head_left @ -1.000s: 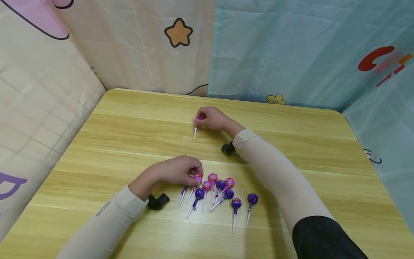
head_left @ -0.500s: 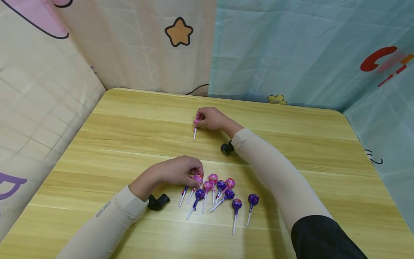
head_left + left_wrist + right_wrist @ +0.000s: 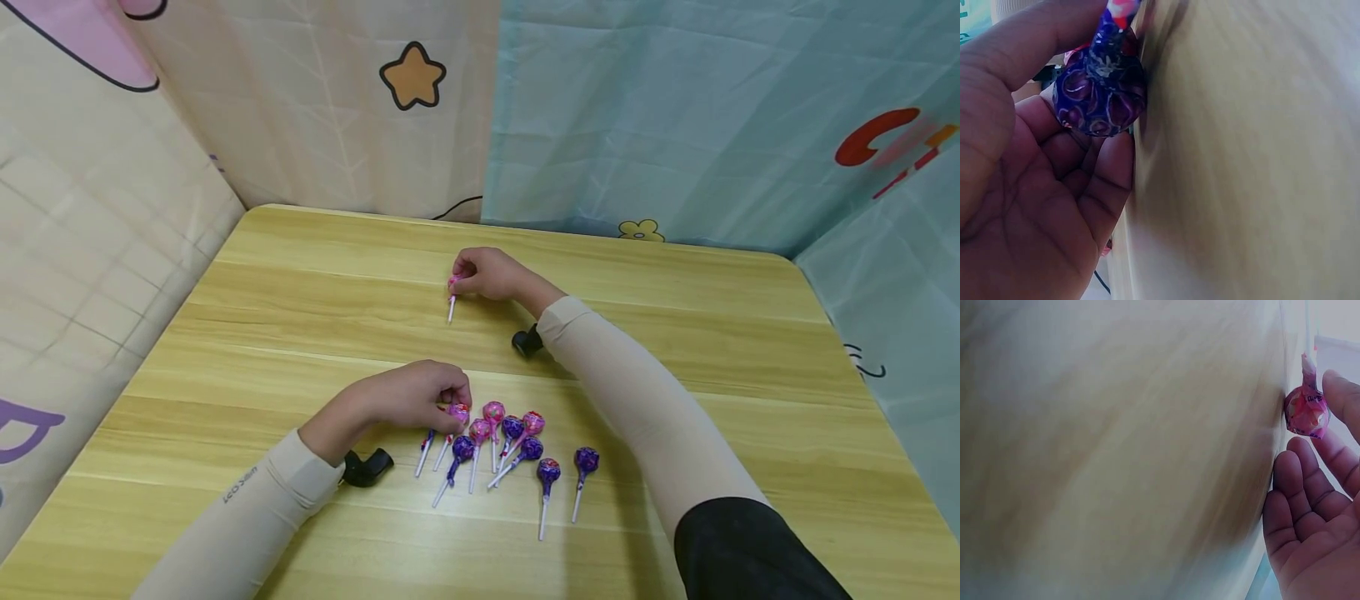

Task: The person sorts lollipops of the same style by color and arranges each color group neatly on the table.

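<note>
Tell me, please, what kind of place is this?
Probably a small indoor recording corner, not a real shop or kitchen. A wooden table is closed in by hanging cartoon-printed cloth, and wrapped lollipops lie on it, with one hand and the other hand each holding one.

A lollipop (image 3: 452, 293) lies on the table (image 3: 675, 333) under the right hand (image 3: 491, 275); the lollipop cluster (image 3: 510, 450) lies just right of the left hand (image 3: 408, 396).

Makeshift recording booth: wooden table (image 3: 300, 275) enclosed by cartoon-print fabric backdrops (image 3: 675, 108).
</note>
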Demonstrator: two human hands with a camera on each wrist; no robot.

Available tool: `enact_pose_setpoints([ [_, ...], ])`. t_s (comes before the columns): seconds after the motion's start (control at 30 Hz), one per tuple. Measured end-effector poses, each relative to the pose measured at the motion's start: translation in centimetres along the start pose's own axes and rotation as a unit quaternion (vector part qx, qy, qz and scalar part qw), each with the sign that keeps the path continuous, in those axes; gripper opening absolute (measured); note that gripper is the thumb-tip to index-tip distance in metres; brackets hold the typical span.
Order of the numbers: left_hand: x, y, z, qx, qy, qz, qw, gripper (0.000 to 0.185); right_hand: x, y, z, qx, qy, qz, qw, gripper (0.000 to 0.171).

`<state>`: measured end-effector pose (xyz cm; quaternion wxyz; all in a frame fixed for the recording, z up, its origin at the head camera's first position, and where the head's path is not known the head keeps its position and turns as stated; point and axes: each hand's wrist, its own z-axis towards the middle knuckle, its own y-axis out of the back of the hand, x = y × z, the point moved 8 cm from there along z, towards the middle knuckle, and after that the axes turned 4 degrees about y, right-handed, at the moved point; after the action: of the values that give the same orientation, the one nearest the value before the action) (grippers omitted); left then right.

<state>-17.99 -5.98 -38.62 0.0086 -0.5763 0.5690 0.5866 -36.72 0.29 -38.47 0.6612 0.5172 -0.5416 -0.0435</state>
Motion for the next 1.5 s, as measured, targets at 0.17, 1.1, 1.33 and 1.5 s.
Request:
enact_pose_setpoints([
  [0.17, 0.1, -0.1, 0.1, 0.003, 0.000, -0.003, 1.0000, 0.015, -0.1, 0.2, -0.2, -0.001, 0.002, 0.005, 1.000, 0.023],
  [1.1, -0.2, 1.1, 0.2, -0.044, -0.036, 0.030, 0.9979, 0.009, 2.9, 2.8, -4.4, -0.057, 0.045, 0.167, 0.983, 0.029],
  [1.33, -0.4, 2.3, 1.1, -0.052, -0.045, 0.039, 0.9969, 0.012, 3.2, 2.6, -6.2, -0.058, 0.049, 0.148, 0.986, 0.023],
  [1.5, -0.4, 3.4, 1.4, -0.059, -0.054, 0.029, 0.9964, 0.011, 3.4, 2.4, -7.5, -0.060, 0.058, 0.146, 0.986, 0.026],
])
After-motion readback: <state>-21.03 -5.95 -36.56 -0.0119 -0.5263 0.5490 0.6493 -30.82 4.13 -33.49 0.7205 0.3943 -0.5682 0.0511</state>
